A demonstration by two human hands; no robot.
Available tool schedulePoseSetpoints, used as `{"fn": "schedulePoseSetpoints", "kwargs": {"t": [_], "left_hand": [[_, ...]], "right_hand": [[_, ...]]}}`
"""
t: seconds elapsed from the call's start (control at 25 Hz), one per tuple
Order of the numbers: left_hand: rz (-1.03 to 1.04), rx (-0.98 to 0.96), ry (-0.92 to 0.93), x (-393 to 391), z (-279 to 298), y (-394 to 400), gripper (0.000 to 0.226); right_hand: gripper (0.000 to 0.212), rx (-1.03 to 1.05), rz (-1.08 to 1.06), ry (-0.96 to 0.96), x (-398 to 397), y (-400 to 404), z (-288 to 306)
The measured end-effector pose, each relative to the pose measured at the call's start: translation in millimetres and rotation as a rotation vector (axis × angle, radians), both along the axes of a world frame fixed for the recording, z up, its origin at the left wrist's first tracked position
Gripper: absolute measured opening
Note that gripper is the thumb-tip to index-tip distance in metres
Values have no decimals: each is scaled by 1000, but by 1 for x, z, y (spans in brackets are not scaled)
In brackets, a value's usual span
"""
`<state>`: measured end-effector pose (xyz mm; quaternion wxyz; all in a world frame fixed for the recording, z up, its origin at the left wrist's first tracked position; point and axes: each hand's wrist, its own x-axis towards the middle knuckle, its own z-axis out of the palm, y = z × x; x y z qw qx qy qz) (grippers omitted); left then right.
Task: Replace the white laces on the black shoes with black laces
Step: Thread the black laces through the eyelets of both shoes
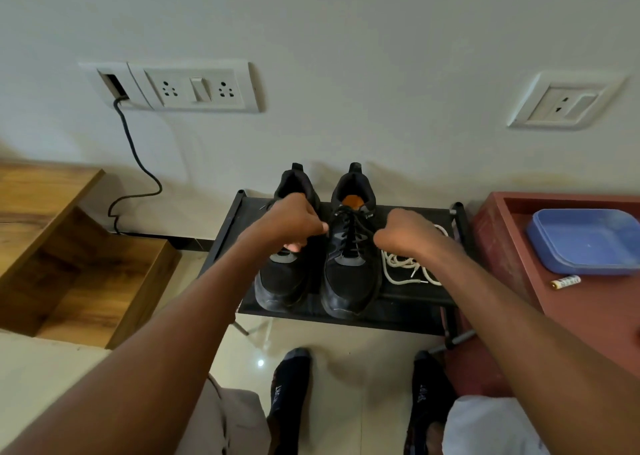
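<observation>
Setting: a low black shoe rack (408, 302) is seen from above, set against a pale wall, with the person's socked feet on the tiled floor at the near edge.
Shoes: two black shoes are stood side by side on the rack, toes near, heels to the wall, so the lacing faces the person.
Right shoe (351, 267): black laces (350, 236) are already threaded up its front.
Left shoe (285, 281): its lacing is largely hidden behind the left hand; how far it is laced cannot be told.
Left hand (294, 221): it is held over the left shoe, fingers curled as if pinching a lace end; what is gripped cannot be made out.
Right hand (405, 231): it is held at the right shoe's right side in a closed fist, apparently to draw a lace taut; the strand itself is not visible.
White laces (408, 267): removed, they are left in a loose heap on the rack, just right of the right shoe, out of the working area.
Right side: a blue tray (585, 240) and a small battery (566, 281) are resting on a reddish cabinet (502, 247).
</observation>
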<state>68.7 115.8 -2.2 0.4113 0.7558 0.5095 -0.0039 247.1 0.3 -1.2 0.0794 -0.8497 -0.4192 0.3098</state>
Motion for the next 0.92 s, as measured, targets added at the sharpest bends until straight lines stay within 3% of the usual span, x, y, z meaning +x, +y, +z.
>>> {"fn": "schedulePoseSetpoints", "kwargs": {"t": [0.12, 0.24, 0.36, 0.48, 0.6, 0.68, 0.76, 0.92], "left_hand": [[88, 154, -166, 5, -2, 6, 16], [0, 246, -114, 20, -10, 3, 25], [-66, 205, -73, 34, -23, 3, 18], [-60, 127, -59, 34, -25, 4, 8], [-135, 304, 71, 31, -18, 6, 22], [-171, 360, 153, 28, -13, 3, 29], [-210, 255, 154, 24, -13, 1, 29], [-244, 129, 120, 26, -13, -4, 14]], "right_hand": [[13, 167, 6, -24, 10, 4, -1], [13, 295, 8, 8, 12, 8, -13], [14, 227, 5, 73, 9, 8, -33], [14, 204, -29, -51, 12, 8, -34], [13, 198, -30, -149, 15, 6, -26], [16, 100, 6, -13, 9, 6, -24], [20, 25, -25, 185, 0, 6, -27], [32, 68, -128, 307, -6, 4, -27]]}}
